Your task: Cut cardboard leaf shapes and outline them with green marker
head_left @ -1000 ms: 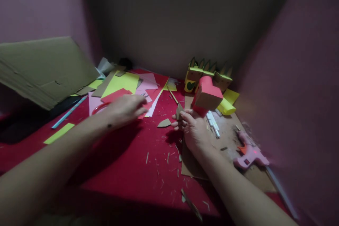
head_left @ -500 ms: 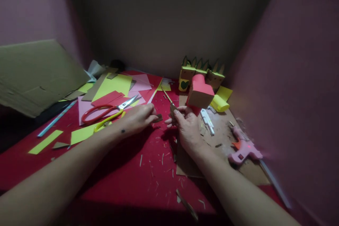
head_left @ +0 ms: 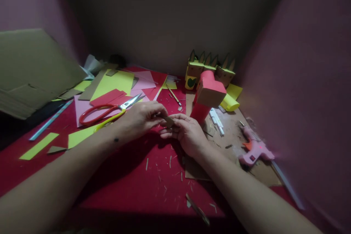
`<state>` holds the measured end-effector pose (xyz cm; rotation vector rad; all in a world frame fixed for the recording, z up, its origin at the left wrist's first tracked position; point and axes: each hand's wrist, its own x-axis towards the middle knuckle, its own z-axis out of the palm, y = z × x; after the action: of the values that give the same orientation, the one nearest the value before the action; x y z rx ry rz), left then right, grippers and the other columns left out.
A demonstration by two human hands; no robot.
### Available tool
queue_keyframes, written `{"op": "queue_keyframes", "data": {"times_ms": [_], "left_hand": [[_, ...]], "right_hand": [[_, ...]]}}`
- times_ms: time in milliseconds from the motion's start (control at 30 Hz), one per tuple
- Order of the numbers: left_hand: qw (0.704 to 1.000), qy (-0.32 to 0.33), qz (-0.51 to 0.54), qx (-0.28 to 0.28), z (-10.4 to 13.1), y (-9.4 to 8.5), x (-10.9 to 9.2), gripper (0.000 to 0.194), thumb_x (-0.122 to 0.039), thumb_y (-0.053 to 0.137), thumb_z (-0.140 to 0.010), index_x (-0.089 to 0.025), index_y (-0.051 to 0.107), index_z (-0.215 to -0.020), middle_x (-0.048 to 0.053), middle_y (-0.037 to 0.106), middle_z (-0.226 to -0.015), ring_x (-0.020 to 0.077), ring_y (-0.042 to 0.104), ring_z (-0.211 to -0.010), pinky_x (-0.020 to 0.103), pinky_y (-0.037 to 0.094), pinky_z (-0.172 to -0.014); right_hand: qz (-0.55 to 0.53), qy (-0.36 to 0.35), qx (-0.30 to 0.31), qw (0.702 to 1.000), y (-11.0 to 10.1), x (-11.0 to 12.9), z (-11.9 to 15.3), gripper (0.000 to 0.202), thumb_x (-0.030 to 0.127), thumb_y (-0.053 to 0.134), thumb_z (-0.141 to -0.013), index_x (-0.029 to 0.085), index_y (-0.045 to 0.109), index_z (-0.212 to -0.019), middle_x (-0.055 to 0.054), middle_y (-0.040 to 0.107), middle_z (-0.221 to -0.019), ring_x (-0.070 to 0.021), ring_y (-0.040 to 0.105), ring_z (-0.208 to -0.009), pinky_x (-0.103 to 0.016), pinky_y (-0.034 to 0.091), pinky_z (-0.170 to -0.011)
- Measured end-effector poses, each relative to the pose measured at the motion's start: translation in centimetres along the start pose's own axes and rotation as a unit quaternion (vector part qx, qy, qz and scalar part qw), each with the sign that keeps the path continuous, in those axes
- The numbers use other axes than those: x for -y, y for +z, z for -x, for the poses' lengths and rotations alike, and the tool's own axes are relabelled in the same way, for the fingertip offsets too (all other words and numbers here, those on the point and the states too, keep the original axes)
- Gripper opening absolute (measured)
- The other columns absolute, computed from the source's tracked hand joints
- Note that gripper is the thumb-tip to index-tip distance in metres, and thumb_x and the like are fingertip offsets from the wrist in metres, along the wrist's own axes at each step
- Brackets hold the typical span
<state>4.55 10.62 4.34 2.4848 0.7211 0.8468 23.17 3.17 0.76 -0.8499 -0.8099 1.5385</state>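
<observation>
A small brown cardboard piece (head_left: 169, 121) is between my two hands above the red table. The fingers of my left hand (head_left: 148, 117) are closed on its left side. My right hand (head_left: 186, 129) has its thumb and fingers closed on its right side, palm turned partly up. Just behind my right hand stands a red paper-covered shape (head_left: 210, 87) with a cardboard front. A pencil (head_left: 174, 96) lies on the table beyond the hands. Scissors (head_left: 109, 111) with red and yellow handles lie left of my left hand, their blades pointing away.
Colored paper sheets (head_left: 116, 82) lie at the back left, beside a large cardboard sheet (head_left: 38, 69). Yellow-topped figures with spikes (head_left: 196, 67) stand at the back. A pink glue gun (head_left: 257, 150) rests on cardboard at right. Scraps litter the red table (head_left: 123, 186).
My hands have come together at the small cardboard piece. My right hand has moved left and no longer touches the pencil. The camera view has shifted slightly.
</observation>
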Motion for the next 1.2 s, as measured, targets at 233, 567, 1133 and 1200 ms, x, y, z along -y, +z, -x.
{"op": "queue_keyframes", "data": {"times_ms": [233, 567, 1133, 1200], "left_hand": [[0.998, 0.006, -0.058, -0.019, 0.6, 0.7, -0.4, 0.015, -0.027, 0.063, -0.097, -0.022, 0.075, -0.09, 0.003, 0.066, -0.086, 0.0168, 0.057, -0.075, 0.031, 0.042, -0.068], [0.986, -0.157, 0.046, 0.027, 0.0, 0.5, -0.5, 0.021, -0.043, 0.067, -0.083, -0.024, 0.073, -0.091, 0.003, 0.073, -0.084, 0.0214, 0.066, -0.08, 0.034, 0.05, -0.075], [0.891, -0.259, 0.345, 0.144, -0.5, -2.9, -0.7, 0.013, -0.027, 0.088, -0.07, -0.023, 0.084, -0.081, -0.001, 0.083, -0.072, 0.016, 0.076, -0.058, 0.024, 0.06, -0.06], [0.882, -0.26, 0.362, 0.151, -0.5, -2.7, -0.6, 0.014, -0.026, 0.089, -0.069, -0.022, 0.083, -0.082, 0.0, 0.085, -0.074, 0.0171, 0.078, -0.06, 0.024, 0.062, -0.061]], "right_hand": [[-0.01, -0.018, -0.012, 1.0, -0.3, -0.4, -0.1, 0.033, 0.038, 0.097, -0.075, 0.019, 0.07, -0.082, -0.002, 0.076, -0.075, -0.0165, 0.074, -0.061, -0.038, 0.072, -0.072], [-0.019, 0.012, 0.015, 1.0, -0.8, -0.1, -0.2, 0.045, 0.043, 0.102, -0.069, 0.02, 0.065, -0.082, -0.006, 0.081, -0.079, -0.0217, 0.082, -0.066, -0.035, 0.07, -0.068], [0.002, -0.005, 0.071, 0.997, 0.6, 0.7, 0.9, 0.033, 0.024, 0.103, -0.062, 0.018, 0.082, -0.087, -0.002, 0.084, -0.073, -0.0208, 0.083, -0.063, -0.035, 0.071, -0.064], [0.005, 0.0, 0.077, 0.997, 0.5, 0.7, 0.8, 0.035, 0.024, 0.104, -0.061, 0.018, 0.081, -0.087, -0.002, 0.084, -0.073, -0.0209, 0.082, -0.064, -0.035, 0.071, -0.065]]}}
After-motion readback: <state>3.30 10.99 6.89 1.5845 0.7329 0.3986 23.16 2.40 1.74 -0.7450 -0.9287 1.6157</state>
